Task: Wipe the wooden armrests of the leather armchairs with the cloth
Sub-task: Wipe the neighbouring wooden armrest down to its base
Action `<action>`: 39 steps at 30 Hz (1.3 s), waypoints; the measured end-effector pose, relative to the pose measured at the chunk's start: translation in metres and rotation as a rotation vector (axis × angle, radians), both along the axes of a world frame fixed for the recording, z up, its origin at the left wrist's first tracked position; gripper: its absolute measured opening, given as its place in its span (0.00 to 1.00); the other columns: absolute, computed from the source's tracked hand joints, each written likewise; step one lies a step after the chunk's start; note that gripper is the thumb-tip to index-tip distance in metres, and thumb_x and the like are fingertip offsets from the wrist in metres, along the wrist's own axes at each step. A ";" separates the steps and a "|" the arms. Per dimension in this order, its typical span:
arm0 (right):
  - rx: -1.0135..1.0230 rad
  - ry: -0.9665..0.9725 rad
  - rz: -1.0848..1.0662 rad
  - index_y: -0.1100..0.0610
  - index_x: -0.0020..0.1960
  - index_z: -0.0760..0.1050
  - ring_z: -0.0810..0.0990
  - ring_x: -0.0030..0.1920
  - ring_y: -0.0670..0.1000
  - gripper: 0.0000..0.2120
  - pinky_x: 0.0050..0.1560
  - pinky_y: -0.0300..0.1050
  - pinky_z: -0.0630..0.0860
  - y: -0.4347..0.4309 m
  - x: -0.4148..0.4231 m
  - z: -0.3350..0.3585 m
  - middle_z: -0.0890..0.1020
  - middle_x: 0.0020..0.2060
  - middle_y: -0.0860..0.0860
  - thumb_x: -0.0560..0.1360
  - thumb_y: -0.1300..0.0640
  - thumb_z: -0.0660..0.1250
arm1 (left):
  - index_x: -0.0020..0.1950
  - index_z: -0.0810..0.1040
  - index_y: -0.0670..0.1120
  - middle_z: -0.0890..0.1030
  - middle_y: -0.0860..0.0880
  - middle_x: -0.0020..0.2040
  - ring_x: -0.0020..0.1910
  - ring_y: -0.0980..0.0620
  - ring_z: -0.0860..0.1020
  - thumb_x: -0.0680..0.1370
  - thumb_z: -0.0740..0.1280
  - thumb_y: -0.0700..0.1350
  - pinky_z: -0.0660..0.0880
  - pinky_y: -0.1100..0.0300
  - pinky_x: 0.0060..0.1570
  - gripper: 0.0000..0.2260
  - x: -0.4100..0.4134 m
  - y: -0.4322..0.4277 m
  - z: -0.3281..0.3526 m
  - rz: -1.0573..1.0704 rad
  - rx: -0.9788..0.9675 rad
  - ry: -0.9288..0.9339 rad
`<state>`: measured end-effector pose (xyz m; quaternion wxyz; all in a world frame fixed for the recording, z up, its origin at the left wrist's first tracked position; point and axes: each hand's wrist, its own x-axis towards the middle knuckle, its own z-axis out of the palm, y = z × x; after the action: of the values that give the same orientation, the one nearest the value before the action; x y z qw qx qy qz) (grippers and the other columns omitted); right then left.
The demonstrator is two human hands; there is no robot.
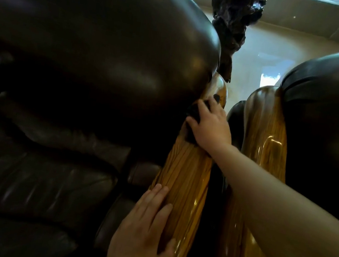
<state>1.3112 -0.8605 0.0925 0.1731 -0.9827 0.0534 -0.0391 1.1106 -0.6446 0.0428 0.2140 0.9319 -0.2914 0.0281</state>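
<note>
A glossy golden wooden armrest (pixel 188 174) runs up the middle, belonging to the dark leather armchair (pixel 77 50) on the left. My right hand (pixel 210 125) presses a dark cloth (pixel 196 114) against the far part of this armrest, where the wood meets the leather back. My left hand (pixel 147 230) lies flat with fingers spread on the near part of the same armrest, holding nothing. A second wooden armrest (pixel 264 141) of the neighbouring leather armchair (pixel 330 107) stands just to the right, behind my right forearm.
A narrow dark gap (pixel 216 200) separates the two armrests. A dark gnarled sculpture (pixel 232 17) rises behind the chairs. Shiny pale floor (pixel 261 54) shows beyond. The left chair's seat cushion (pixel 27 173) fills the lower left.
</note>
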 end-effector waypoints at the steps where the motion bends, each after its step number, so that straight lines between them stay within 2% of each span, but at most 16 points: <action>1: 0.079 -0.001 -0.064 0.52 0.77 0.62 0.56 0.78 0.60 0.28 0.77 0.59 0.58 -0.001 0.002 0.002 0.60 0.79 0.55 0.80 0.43 0.61 | 0.66 0.70 0.48 0.62 0.47 0.79 0.79 0.48 0.58 0.70 0.68 0.60 0.62 0.47 0.73 0.29 -0.001 0.000 -0.001 0.004 0.006 -0.001; 3: 0.104 -0.079 -0.080 0.54 0.73 0.70 0.61 0.76 0.60 0.23 0.76 0.58 0.60 0.005 -0.011 0.005 0.69 0.74 0.56 0.80 0.48 0.63 | 0.67 0.70 0.48 0.63 0.46 0.78 0.78 0.47 0.59 0.70 0.68 0.60 0.64 0.46 0.73 0.29 -0.001 0.001 -0.001 0.005 0.000 0.001; 5: 0.052 -0.214 0.091 0.55 0.65 0.77 0.69 0.70 0.58 0.17 0.73 0.57 0.65 0.015 -0.046 0.003 0.78 0.65 0.54 0.77 0.52 0.65 | 0.67 0.71 0.47 0.63 0.45 0.78 0.78 0.47 0.60 0.70 0.68 0.59 0.63 0.46 0.71 0.29 0.000 0.001 -0.001 -0.010 -0.020 -0.008; 7: 0.030 -0.232 0.321 0.53 0.60 0.80 0.74 0.65 0.54 0.15 0.68 0.55 0.69 0.023 -0.085 -0.002 0.81 0.59 0.49 0.76 0.51 0.65 | 0.66 0.72 0.46 0.65 0.44 0.77 0.78 0.46 0.60 0.70 0.68 0.58 0.63 0.46 0.70 0.28 0.001 0.000 -0.002 -0.013 -0.033 -0.030; 9: 0.005 -0.231 0.402 0.51 0.61 0.80 0.74 0.63 0.52 0.15 0.66 0.55 0.70 0.017 -0.086 -0.006 0.81 0.59 0.47 0.77 0.49 0.64 | 0.66 0.72 0.46 0.66 0.43 0.76 0.77 0.46 0.61 0.69 0.68 0.58 0.64 0.46 0.70 0.29 0.001 0.000 -0.003 -0.014 -0.047 -0.045; 11: -0.014 -0.225 0.242 0.51 0.66 0.77 0.72 0.68 0.55 0.19 0.68 0.58 0.70 0.009 -0.053 -0.003 0.78 0.65 0.50 0.77 0.49 0.64 | 0.65 0.72 0.45 0.68 0.42 0.75 0.77 0.45 0.62 0.68 0.69 0.58 0.64 0.46 0.71 0.29 0.001 0.000 -0.004 -0.024 -0.045 -0.064; 14: 0.053 -0.086 -0.044 0.55 0.75 0.65 0.63 0.75 0.61 0.28 0.74 0.58 0.63 0.002 0.006 -0.001 0.67 0.75 0.56 0.79 0.46 0.62 | 0.66 0.72 0.45 0.68 0.42 0.75 0.77 0.45 0.62 0.68 0.68 0.59 0.62 0.48 0.72 0.30 0.001 0.000 -0.004 -0.033 -0.007 -0.080; 19: 0.193 -0.017 -0.205 0.58 0.70 0.70 0.65 0.72 0.63 0.25 0.72 0.59 0.65 -0.007 0.049 -0.002 0.69 0.73 0.56 0.79 0.44 0.61 | 0.67 0.70 0.46 0.65 0.43 0.77 0.78 0.46 0.59 0.71 0.66 0.60 0.59 0.49 0.72 0.29 -0.001 0.001 0.000 -0.021 0.045 -0.054; 21: 0.215 -0.061 -0.181 0.56 0.70 0.71 0.65 0.73 0.62 0.23 0.72 0.58 0.65 -0.004 0.036 0.000 0.70 0.73 0.55 0.80 0.45 0.61 | 0.68 0.70 0.46 0.64 0.43 0.77 0.78 0.46 0.58 0.71 0.66 0.59 0.60 0.48 0.72 0.29 -0.002 0.000 0.002 -0.006 0.055 -0.035; 23: 0.176 -0.104 -0.068 0.54 0.72 0.71 0.62 0.75 0.60 0.23 0.75 0.59 0.62 0.003 0.001 0.000 0.69 0.74 0.54 0.79 0.47 0.63 | 0.67 0.70 0.45 0.65 0.42 0.77 0.78 0.45 0.58 0.71 0.66 0.58 0.61 0.47 0.71 0.29 -0.002 -0.001 0.004 -0.003 0.059 -0.026; 26: 0.030 -0.176 0.295 0.50 0.69 0.75 0.61 0.77 0.56 0.21 0.76 0.62 0.58 0.020 -0.075 -0.008 0.74 0.71 0.51 0.78 0.45 0.63 | 0.66 0.73 0.43 0.66 0.41 0.76 0.78 0.44 0.58 0.71 0.67 0.57 0.60 0.46 0.73 0.28 -0.002 0.000 0.003 -0.014 0.063 -0.026; 28: -0.064 -0.141 0.522 0.46 0.68 0.74 0.61 0.78 0.53 0.20 0.76 0.62 0.56 0.022 -0.104 -0.012 0.74 0.71 0.47 0.79 0.41 0.59 | 0.67 0.73 0.43 0.65 0.41 0.77 0.79 0.45 0.57 0.71 0.66 0.58 0.58 0.47 0.74 0.28 -0.001 0.000 0.003 -0.004 0.070 -0.018; 30: -0.116 -0.108 0.507 0.44 0.69 0.73 0.60 0.78 0.54 0.21 0.77 0.62 0.53 0.013 -0.089 -0.010 0.72 0.73 0.48 0.79 0.39 0.58 | 0.67 0.73 0.44 0.65 0.41 0.77 0.79 0.46 0.56 0.71 0.66 0.58 0.57 0.49 0.75 0.29 -0.001 0.000 0.002 0.003 0.069 -0.016; 34: -0.120 -0.070 0.219 0.43 0.71 0.72 0.55 0.79 0.56 0.21 0.78 0.60 0.51 0.013 -0.044 0.000 0.65 0.77 0.51 0.80 0.41 0.58 | 0.70 0.69 0.49 0.62 0.43 0.78 0.80 0.47 0.54 0.73 0.65 0.59 0.57 0.49 0.77 0.28 -0.002 0.001 0.001 -0.002 0.063 -0.018; 36: -0.116 -0.071 0.227 0.43 0.71 0.73 0.59 0.78 0.56 0.20 0.78 0.59 0.52 0.024 -0.052 -0.001 0.68 0.76 0.51 0.80 0.42 0.58 | 0.70 0.68 0.51 0.63 0.42 0.77 0.79 0.46 0.54 0.73 0.65 0.58 0.57 0.47 0.76 0.27 -0.002 0.001 0.000 -0.012 0.048 -0.033; 39: -0.132 -0.123 0.370 0.44 0.68 0.74 0.64 0.76 0.55 0.19 0.77 0.61 0.55 0.041 -0.096 -0.007 0.72 0.73 0.49 0.80 0.43 0.58 | 0.69 0.69 0.49 0.64 0.41 0.75 0.78 0.44 0.57 0.73 0.65 0.58 0.60 0.47 0.74 0.26 -0.004 0.001 -0.002 -0.007 0.034 -0.057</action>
<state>1.2152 -0.8197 0.0856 0.1156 -0.9807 -0.1415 -0.0697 1.1070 -0.6434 0.0409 0.1897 0.9332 -0.3013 0.0488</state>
